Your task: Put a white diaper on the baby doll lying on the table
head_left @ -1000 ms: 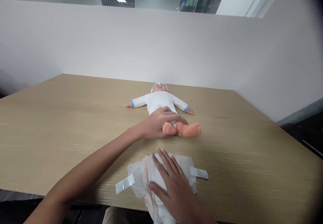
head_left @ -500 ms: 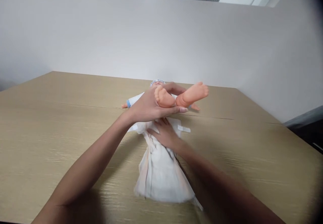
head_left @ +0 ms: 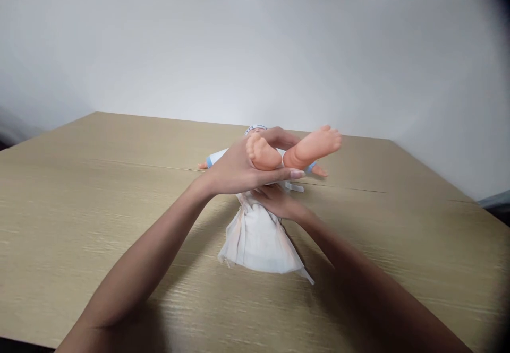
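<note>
The left hand (head_left: 239, 170) is clasped around the ankles of the baby doll (head_left: 279, 154), holding its legs raised off the wooden table (head_left: 79, 199) so the bottom is clear. At 6 o'clock of that grip, the right hand (head_left: 274, 200) lies palm down on the white diaper (head_left: 257, 239), its front end tucked under the doll; finger curl cannot be made out.

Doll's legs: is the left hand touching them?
Touching. The head view shows the left hand wrapped around the doll's legs near the ankles, holding them raised off the table above the diaper.
</note>
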### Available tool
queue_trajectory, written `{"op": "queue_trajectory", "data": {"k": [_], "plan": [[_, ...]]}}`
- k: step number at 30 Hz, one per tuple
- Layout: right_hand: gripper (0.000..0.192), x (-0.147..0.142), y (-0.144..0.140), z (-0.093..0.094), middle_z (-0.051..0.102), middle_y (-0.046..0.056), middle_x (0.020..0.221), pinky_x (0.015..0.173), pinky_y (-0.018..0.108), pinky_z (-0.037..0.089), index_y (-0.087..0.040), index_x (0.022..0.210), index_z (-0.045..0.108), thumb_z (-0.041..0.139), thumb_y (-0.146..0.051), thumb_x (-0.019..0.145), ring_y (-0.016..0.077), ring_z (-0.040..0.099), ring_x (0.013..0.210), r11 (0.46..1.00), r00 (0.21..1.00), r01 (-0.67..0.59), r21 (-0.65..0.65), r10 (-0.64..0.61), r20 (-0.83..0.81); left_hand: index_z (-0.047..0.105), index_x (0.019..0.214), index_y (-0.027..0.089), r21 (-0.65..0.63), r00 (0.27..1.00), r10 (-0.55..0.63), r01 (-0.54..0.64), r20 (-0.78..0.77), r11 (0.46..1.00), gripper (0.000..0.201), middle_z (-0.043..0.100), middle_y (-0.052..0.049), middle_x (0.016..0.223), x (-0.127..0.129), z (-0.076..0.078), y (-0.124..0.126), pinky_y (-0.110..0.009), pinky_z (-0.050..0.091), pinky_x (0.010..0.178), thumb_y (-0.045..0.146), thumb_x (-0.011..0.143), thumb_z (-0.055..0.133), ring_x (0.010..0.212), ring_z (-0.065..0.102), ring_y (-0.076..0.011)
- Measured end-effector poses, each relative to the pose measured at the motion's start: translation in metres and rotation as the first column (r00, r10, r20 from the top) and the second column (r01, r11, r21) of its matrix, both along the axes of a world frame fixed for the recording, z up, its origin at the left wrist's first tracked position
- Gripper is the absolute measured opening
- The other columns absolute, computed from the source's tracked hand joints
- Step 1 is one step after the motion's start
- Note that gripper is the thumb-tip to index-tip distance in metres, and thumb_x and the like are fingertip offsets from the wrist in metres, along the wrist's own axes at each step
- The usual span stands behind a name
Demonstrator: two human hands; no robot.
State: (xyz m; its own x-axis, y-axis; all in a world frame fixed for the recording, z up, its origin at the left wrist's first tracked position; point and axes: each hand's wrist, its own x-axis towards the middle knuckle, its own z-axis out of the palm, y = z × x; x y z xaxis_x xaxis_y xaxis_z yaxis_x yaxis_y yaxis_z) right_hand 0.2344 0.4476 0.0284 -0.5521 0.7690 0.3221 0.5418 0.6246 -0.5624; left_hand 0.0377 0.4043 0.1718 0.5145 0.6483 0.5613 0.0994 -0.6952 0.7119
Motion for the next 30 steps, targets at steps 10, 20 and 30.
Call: {"op": "queue_trajectory", "data": {"k": [10,20,30], "plan": [[0.055,0.055,-0.103,0.035,0.065,0.014,0.152,0.117,0.064,0.049,-0.026,0.150,0.058,0.066,-0.054,0.102,0.0401,0.058,0.143,0.949,0.943,0.315,0.022,-0.310,-0.122,0.076,0.121,0.022,-0.111,0.997,-0.012,0.003,-0.074,0.994,0.040,0.078,-0.007,0.126,0.005,-0.028,-0.024,-0.039,0.056,0.099,0.045,0.089,0.085,0.113,0.072,-0.0259],[0.067,0.048,-0.110,0.050,0.066,0.008,0.153,0.119,0.052,0.052,-0.032,0.161,0.051,0.074,-0.035,0.098,0.0316,0.065,0.139,0.996,0.967,0.018,0.087,0.005,-0.254,0.070,0.139,0.030,-0.023,0.965,0.005,-0.011,-0.261,1.000,0.050,0.074,-0.003,0.141,-0.021,-0.056,-0.059,-0.043,0.053,0.110,0.048,0.094,0.081,0.127,0.068,-0.0264],[0.049,0.114,-0.110,-0.007,0.068,0.006,0.153,0.120,0.053,0.051,-0.030,0.146,0.067,0.046,-0.017,0.103,0.0275,0.060,0.146,0.890,0.961,-0.260,0.375,0.199,0.194,0.065,0.148,0.027,0.244,0.834,0.075,0.073,-0.547,0.967,0.054,0.056,-0.008,0.165,-0.104,-0.138,-0.066,-0.060,0.039,0.127,0.025,0.094,0.071,0.157,0.041,-0.0367]]}}
